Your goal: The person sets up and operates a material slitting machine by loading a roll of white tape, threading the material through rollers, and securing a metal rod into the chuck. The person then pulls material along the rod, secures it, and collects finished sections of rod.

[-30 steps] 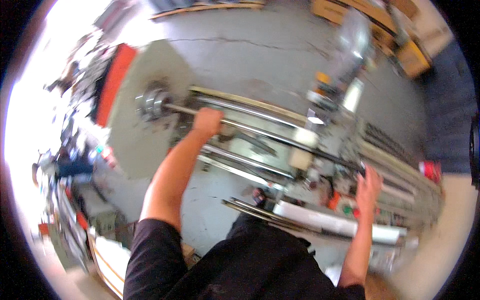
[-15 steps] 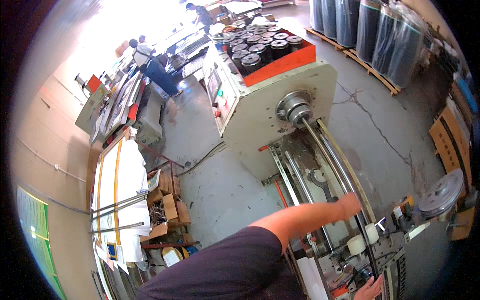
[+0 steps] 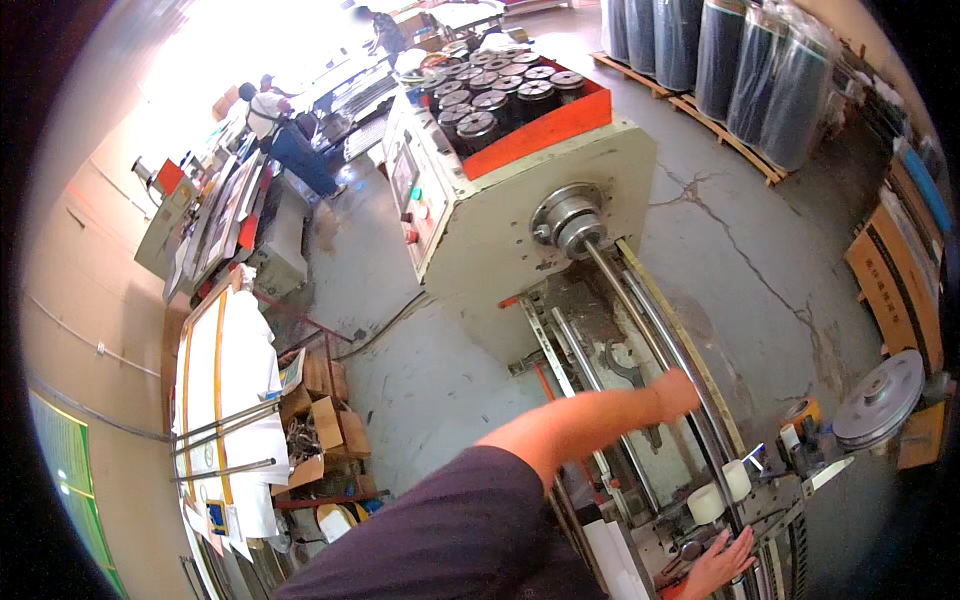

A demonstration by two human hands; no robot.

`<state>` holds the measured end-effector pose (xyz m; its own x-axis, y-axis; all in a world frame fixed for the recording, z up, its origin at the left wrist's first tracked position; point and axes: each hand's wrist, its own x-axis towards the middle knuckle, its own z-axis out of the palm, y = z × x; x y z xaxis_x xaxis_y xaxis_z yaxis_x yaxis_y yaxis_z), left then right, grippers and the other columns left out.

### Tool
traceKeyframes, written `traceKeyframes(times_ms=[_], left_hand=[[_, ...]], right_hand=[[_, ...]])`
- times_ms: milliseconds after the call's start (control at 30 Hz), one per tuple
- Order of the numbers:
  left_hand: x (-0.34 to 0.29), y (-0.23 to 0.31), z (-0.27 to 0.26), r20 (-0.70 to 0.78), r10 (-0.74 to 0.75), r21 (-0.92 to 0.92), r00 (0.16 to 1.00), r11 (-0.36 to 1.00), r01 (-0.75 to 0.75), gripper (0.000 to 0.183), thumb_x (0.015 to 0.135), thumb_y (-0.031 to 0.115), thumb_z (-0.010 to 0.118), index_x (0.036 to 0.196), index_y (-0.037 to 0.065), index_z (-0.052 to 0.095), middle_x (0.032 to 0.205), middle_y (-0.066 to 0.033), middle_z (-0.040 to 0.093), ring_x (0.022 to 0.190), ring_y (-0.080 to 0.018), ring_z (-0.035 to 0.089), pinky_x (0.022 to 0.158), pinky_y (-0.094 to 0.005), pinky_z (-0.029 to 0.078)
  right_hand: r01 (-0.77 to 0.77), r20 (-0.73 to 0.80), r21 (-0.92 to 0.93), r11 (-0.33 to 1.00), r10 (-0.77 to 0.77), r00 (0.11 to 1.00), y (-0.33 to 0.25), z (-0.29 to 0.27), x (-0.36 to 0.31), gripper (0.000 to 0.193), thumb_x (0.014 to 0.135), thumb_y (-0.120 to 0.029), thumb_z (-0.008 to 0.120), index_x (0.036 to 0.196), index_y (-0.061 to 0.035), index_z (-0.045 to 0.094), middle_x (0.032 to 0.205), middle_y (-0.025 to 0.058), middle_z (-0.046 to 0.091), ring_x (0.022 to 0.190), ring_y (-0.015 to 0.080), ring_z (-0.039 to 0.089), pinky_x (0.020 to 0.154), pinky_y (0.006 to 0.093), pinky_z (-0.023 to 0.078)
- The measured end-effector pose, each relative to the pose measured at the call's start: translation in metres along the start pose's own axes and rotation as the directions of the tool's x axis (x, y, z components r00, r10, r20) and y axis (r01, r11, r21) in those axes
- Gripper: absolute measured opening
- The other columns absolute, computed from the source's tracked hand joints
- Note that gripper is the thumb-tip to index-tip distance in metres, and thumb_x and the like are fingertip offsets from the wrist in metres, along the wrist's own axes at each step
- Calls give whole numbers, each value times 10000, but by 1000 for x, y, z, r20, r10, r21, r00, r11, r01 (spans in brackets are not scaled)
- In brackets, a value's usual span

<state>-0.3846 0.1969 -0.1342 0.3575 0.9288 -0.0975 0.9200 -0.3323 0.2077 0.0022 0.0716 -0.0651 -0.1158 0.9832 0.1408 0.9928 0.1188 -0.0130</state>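
The left hand (image 3: 678,396) is gripping the steel rod (image 3: 629,305), fingers curling round it. The rod is running from the chuck (image 3: 568,218) at eleven o'clock toward five, where the right hand (image 3: 720,565) is spreading its fingers alongside.

Rod (image 3: 630,302) is silver-gry, rollers (image 3: 706,504) off-wht, tray (image 3: 545,138) red-orange, sleeve (image 3: 450,525) dk.

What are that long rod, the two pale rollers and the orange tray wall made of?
Long rod: metal, likely steel; smooth, with bright streaks. Pale rollers: probably plastic, possibly rubber; matte, without metallic glints. Orange tray wall: perhaps painted sheet metal; thin, flat, evenly coloured, though plastic remains possible.
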Motion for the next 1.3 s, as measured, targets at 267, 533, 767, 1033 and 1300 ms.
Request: traceKeyframes(times_ms=[267,533,767,1033,1300], left_hand=[[-30,-134,-73,218,-354,255,909,920,297,165,859,184,708,933,85,817,1009,-150,803,974,-352,773,890,-475,610],[12,25,-52,227,-116,88,967,991,98,381,772,403,875,992,118,750,992,-136,775,986,-366,740,892,-492,582],[50,188,-12,153,47,39,987,998,-54,259,846,231,780,1053,94,707,1027,-149,777,1017,-341,755,902,-480,597],[66,224,14,105,148,-31,983,989,-145,139,935,242,672,953,129,750,927,-128,797,900,-312,794,737,-464,618],[22,71,-24,90,25,101,996,994,-34,192,821,261,790,917,96,773,915,-158,782,872,-363,774,757,-499,614]], right_hand=[[-245,133,-42,969,248,959,60,15,-16,503,1122,-311,531,1545,-41,508,1569,162,546,1493,345,466,1299,592,222],[-200,31,116,973,198,980,121,8,-4,543,1046,-362,638,1475,-35,579,1510,167,598,1458,351,501,1289,595,207],[-145,-1,150,978,147,989,106,1,-11,594,1069,-433,596,1500,-27,550,1521,181,587,1478,351,485,1289,604,203],[-124,73,113,986,117,990,81,4,-13,631,1092,-435,556,1553,-8,488,1597,182,513,1540,338,413,1317,587,137],[-136,4,38,990,136,991,96,16,-23,688,1098,-440,543,1607,0,399,1642,200,448,1566,369,367,1305,624,119]])
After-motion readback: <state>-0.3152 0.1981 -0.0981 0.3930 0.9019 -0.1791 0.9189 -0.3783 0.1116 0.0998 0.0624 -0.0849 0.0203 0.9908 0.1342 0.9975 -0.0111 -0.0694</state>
